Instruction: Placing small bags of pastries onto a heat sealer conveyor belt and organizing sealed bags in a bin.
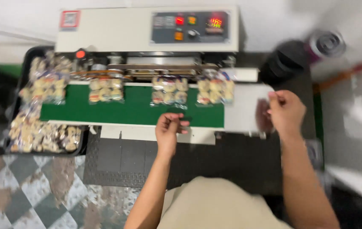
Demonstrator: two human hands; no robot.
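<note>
Three clear bags of small round sweets lie flat in a row on the green conveyor belt (130, 111), tops under the sealer at its far edge: the right bag (215, 91) nearest the infeed end, the middle bag (169, 90), the left bag (105, 89) further along.

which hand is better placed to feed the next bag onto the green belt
Probably the right hand. It hovers over the white infeed end of the sealing machine, where the green belt begins. The left hand sits mid-belt at the front edge, below the sealed bags.
</note>
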